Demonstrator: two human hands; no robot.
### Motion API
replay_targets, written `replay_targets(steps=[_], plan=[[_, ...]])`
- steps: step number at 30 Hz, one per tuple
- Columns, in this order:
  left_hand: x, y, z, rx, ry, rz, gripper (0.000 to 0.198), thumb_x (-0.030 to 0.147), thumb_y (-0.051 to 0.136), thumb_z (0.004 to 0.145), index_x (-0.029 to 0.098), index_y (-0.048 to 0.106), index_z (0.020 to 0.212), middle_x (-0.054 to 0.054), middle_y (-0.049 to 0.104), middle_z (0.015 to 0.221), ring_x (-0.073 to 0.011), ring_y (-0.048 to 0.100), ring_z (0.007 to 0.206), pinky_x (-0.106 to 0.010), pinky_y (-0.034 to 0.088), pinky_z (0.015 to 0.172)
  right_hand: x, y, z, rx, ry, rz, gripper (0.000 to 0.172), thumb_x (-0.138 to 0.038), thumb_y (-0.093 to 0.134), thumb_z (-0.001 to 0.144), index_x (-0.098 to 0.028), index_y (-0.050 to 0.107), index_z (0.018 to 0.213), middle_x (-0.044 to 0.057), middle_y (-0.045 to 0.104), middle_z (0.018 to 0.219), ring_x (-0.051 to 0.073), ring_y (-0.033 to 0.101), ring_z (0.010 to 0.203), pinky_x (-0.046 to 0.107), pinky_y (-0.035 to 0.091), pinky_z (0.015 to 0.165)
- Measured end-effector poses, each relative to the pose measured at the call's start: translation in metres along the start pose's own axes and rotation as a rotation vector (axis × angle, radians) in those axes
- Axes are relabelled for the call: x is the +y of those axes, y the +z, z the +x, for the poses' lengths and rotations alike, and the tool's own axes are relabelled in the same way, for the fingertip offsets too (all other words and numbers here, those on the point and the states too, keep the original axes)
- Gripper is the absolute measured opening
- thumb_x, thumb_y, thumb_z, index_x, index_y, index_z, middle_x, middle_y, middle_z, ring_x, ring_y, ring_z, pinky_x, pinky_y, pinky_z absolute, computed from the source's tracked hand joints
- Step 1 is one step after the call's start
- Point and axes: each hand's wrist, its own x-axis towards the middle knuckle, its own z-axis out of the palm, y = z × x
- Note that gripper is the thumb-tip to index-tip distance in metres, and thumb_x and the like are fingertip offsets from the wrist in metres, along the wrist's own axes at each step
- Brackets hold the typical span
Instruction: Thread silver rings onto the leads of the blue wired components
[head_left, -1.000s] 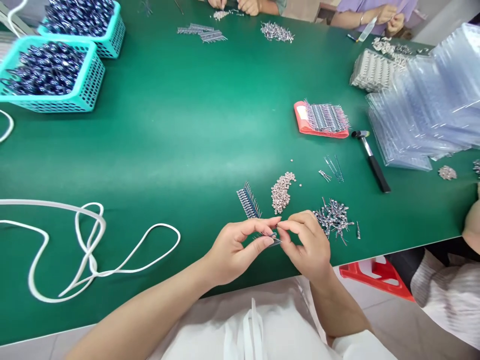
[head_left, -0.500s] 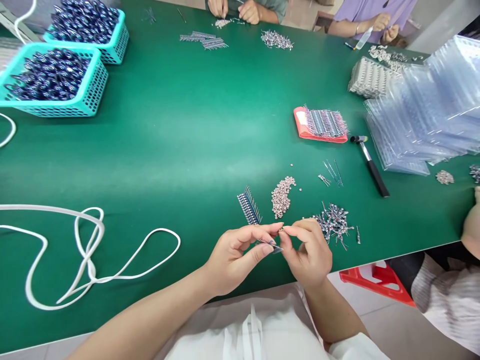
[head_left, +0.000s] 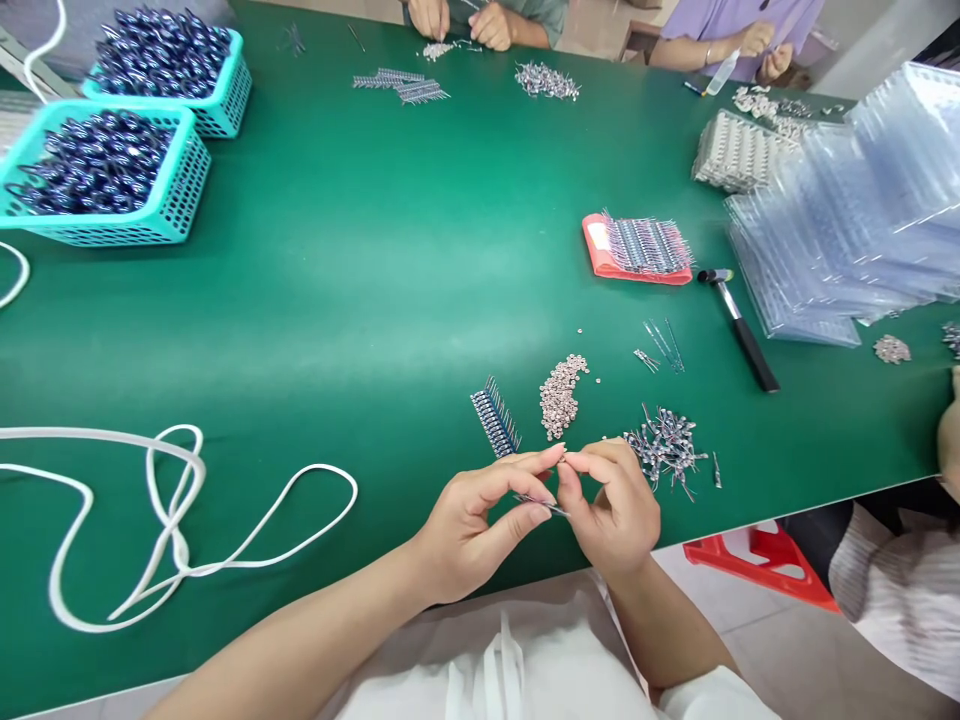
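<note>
On the desk [head_left: 337, 270], well to the left of the fingers [head_left: 499, 480], a white cord [head_left: 179, 552] is left in loose loops, and farther beyond it a near basket [head_left: 180, 190] and a far basket [head_left: 236, 90] are seen heaped with shiny dark pieces. By the left hand [head_left: 472, 530] a thin dark piece [head_left: 553, 507] is held, pinched between the thumb and fingers. Just beyond these fingers a neat row of wire-tailed pieces [head_left: 495, 420] is laid out, and this portion may be judged as already put in order.

Just beyond the meeting fingertips a pile of pale discs [head_left: 559, 398] is gathered, with many discs unused. By the right hand [head_left: 615, 505] the thumb and forefinger are pressed together against the left forefinger's tip; a tiny part [head_left: 563, 458] seems to be pinched there, too small to be made out.

Well beyond the right fingers a red pad [head_left: 598, 255] is covered with ordered rows, apparently finished with. Just to the right of those fingers a heap of loose wire-tailed pieces [head_left: 666, 443] is left unsorted, so much is judged to remain. Beyond that heap a few thin wires [head_left: 667, 347] are scattered. Farther right a hammer [head_left: 742, 338] is laid near stacked clear trays [head_left: 840, 220].
</note>
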Motion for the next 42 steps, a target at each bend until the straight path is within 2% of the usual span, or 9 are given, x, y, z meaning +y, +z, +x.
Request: replay_targets(steps=[9, 17, 23, 27, 30, 35, 42], plan=[[0.000, 0.000, 0.001, -0.012, 0.018, 0.062, 0.010, 0.017, 0.062, 0.092, 0.018, 0.071, 0.092, -0.015, 0.067, 0.133, -0.0262, 0.062, 0.127, -0.042, 0.048, 0.109, 0.001, -0.001, 0.000, -0.001, 0.011, 0.026, 0.020, -0.011, 0.066, 0.086, -0.025, 0.064, 0.100, 0.002, 0.065, 0.080, 0.016, 0.062, 0.071, 0.034, 0.051, 0.065], [-0.002, -0.001, 0.001, -0.006, 0.019, 0.025, 0.009, 0.014, 0.063, 0.091, 0.018, 0.071, 0.093, -0.015, 0.069, 0.132, -0.0251, 0.063, 0.125, -0.042, 0.047, 0.109, 0.002, -0.002, -0.001, -0.021, 0.017, 0.032, 0.024, -0.008, 0.067, 0.085, -0.025, 0.062, 0.102, 0.002, 0.063, 0.083, 0.016, 0.061, 0.074, 0.034, 0.052, 0.067], [0.006, -0.004, 0.003, 0.032, -0.159, -0.183, 0.005, 0.018, 0.066, 0.090, 0.017, 0.071, 0.088, -0.014, 0.072, 0.126, -0.0259, 0.065, 0.121, -0.044, 0.048, 0.107, 0.004, -0.007, 0.001, -0.077, -0.053, -0.017, 0.029, -0.008, 0.067, 0.086, -0.027, 0.062, 0.106, 0.002, 0.066, 0.083, 0.016, 0.062, 0.073, 0.034, 0.050, 0.067], [0.009, -0.007, 0.006, 0.038, -0.293, -0.367, 0.009, 0.025, 0.072, 0.086, 0.016, 0.071, 0.085, -0.015, 0.074, 0.122, -0.0294, 0.067, 0.117, -0.042, 0.057, 0.092, 0.006, -0.008, 0.001, -0.083, -0.094, -0.039, 0.027, -0.009, 0.066, 0.086, -0.027, 0.063, 0.106, 0.001, 0.067, 0.081, 0.016, 0.062, 0.072, 0.034, 0.049, 0.067], [0.010, -0.008, 0.006, 0.035, -0.333, -0.433, 0.010, 0.025, 0.074, 0.085, 0.016, 0.071, 0.084, -0.014, 0.074, 0.124, -0.0279, 0.069, 0.112, -0.038, 0.059, 0.085, 0.007, -0.007, 0.000, -0.085, -0.103, -0.052, 0.026, -0.010, 0.066, 0.086, -0.027, 0.063, 0.104, 0.001, 0.067, 0.080, 0.016, 0.062, 0.071, 0.034, 0.048, 0.066], [0.009, -0.007, 0.005, 0.018, -0.324, -0.432, 0.004, 0.020, 0.072, 0.087, 0.017, 0.073, 0.085, -0.012, 0.072, 0.127, -0.0245, 0.069, 0.112, -0.034, 0.058, 0.087, 0.007, -0.006, -0.001, -0.063, -0.097, -0.051, 0.027, -0.009, 0.067, 0.085, -0.026, 0.062, 0.105, 0.002, 0.066, 0.081, 0.016, 0.062, 0.072, 0.034, 0.049, 0.067], [0.011, -0.007, 0.004, 0.000, -0.255, -0.314, 0.004, 0.018, 0.068, 0.089, 0.018, 0.072, 0.088, -0.011, 0.072, 0.126, -0.0250, 0.064, 0.122, -0.038, 0.051, 0.101, 0.007, -0.005, -0.002, -0.036, -0.077, -0.080, 0.021, -0.011, 0.067, 0.086, -0.025, 0.062, 0.102, 0.002, 0.065, 0.081, 0.016, 0.061, 0.072, 0.035, 0.051, 0.067]])
